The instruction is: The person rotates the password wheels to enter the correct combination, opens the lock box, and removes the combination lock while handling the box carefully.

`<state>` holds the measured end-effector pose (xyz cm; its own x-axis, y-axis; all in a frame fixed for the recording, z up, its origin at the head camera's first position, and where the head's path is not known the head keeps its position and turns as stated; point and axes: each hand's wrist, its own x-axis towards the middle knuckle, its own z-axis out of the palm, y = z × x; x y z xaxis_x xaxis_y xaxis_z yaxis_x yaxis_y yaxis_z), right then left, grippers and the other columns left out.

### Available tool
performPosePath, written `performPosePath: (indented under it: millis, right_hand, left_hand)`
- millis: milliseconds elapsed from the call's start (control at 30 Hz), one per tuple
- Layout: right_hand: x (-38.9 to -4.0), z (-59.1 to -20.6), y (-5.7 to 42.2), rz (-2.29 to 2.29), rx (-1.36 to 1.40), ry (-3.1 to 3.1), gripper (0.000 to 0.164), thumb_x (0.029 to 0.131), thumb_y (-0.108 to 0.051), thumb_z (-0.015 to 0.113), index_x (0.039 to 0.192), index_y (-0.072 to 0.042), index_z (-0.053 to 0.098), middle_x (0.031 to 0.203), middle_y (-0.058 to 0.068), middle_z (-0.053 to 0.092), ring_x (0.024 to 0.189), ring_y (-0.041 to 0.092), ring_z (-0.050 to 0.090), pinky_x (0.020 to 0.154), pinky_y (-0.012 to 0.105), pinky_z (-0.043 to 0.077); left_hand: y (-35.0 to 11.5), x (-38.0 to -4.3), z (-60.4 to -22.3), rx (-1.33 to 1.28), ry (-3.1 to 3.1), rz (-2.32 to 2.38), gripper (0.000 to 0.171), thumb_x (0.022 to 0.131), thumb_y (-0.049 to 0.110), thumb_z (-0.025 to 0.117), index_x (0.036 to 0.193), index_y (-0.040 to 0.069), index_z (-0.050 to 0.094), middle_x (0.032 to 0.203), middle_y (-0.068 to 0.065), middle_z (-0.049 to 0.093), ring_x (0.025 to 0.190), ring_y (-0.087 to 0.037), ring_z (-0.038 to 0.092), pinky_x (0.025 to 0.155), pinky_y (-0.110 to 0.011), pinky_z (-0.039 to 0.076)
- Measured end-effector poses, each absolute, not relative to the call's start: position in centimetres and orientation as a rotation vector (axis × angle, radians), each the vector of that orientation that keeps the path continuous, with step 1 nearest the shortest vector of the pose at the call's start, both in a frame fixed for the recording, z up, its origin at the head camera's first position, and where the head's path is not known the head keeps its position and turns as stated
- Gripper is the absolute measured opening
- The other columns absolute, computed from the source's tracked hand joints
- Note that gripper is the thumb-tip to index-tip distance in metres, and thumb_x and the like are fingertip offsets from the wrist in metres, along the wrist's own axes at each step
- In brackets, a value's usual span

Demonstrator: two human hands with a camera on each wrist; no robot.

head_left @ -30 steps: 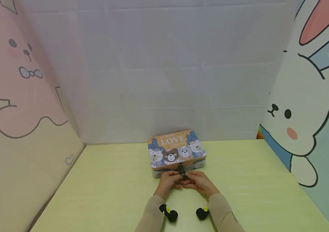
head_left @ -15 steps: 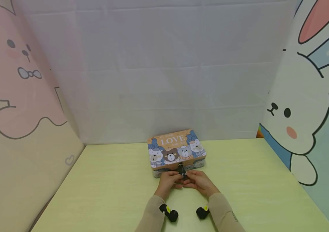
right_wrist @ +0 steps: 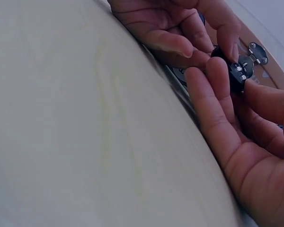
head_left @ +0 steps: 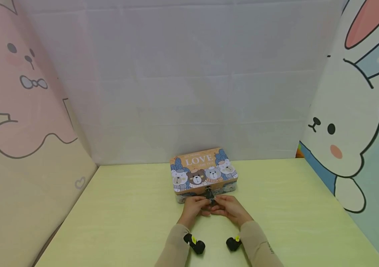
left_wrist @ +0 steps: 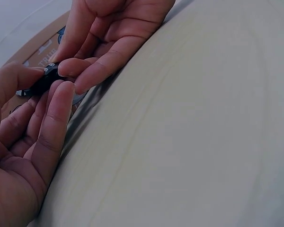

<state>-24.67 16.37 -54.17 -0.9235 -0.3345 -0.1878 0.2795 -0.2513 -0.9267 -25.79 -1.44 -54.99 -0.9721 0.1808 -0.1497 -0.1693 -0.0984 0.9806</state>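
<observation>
A small black combination padlock point(head_left: 210, 196) with number dials hangs from the metal latch point(right_wrist: 258, 53) on the front of a tin box point(head_left: 200, 163). The orange lid carries the word LOVE and a row of cartoon bears. From the left, my left hand point(head_left: 192, 210) pinches the padlock between thumb and fingers. My right hand point(head_left: 233, 210) pinches its other side, thumb near the dials point(right_wrist: 238, 71). Fingertips of both hands almost meet under the padlock. The digits are too small to read, and fingers hide part of the padlock body.
The box stands on a pale yellow-green table point(head_left: 126, 215), close to a white back wall point(head_left: 189, 92). Printed cartoon panels rise at both sides, a pink animal point(head_left: 26, 111) on the left and a white rabbit point(head_left: 346, 141) on the right. Black wrist cameras point(head_left: 196, 245) sit at the sleeves.
</observation>
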Motion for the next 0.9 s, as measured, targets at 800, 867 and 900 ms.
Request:
performPosePath:
  millis: [800,867,900]
  right_hand:
    - [-24.86,-54.14,16.25,-2.209,-0.047,1.646,0.026,0.107,-0.007,0.043,0.122,0.013,0.052,0.096,0.01,0.064,0.079,0.013,0.067,0.08,0.031,0.061]
    - [-24.82,-54.17,16.22,-2.208,-0.045,1.647,0.027,0.107,-0.007,0.043,0.122,0.013,0.052,0.097,0.01,0.064,0.08,0.013,0.067,0.08,0.032,0.061]
    - [-24.8,-54.2,16.21,-2.208,-0.043,1.647,0.027,0.107,-0.007,0.044,0.122,0.013,0.052,0.097,0.01,0.064,0.08,0.014,0.066,0.08,0.032,0.061]
  left_hand:
    - [-1.26,-25.88,-54.54,-0.017,1.918,2.169,0.021,0.091,0.002,0.065,0.101,-0.015,0.069,0.073,-0.011,0.07,0.06,-0.012,0.066,0.056,-0.028,0.061]
    - [-1.29,-25.83,-54.57,-0.013,1.916,2.17,0.021,0.091,0.003,0.065,0.101,-0.015,0.069,0.073,-0.011,0.07,0.06,-0.012,0.066,0.055,-0.028,0.061]
    - [-1.29,-25.83,-54.58,-0.018,1.909,2.171,0.021,0.091,0.004,0.065,0.101,-0.014,0.069,0.073,-0.011,0.07,0.061,-0.012,0.066,0.055,-0.028,0.061]
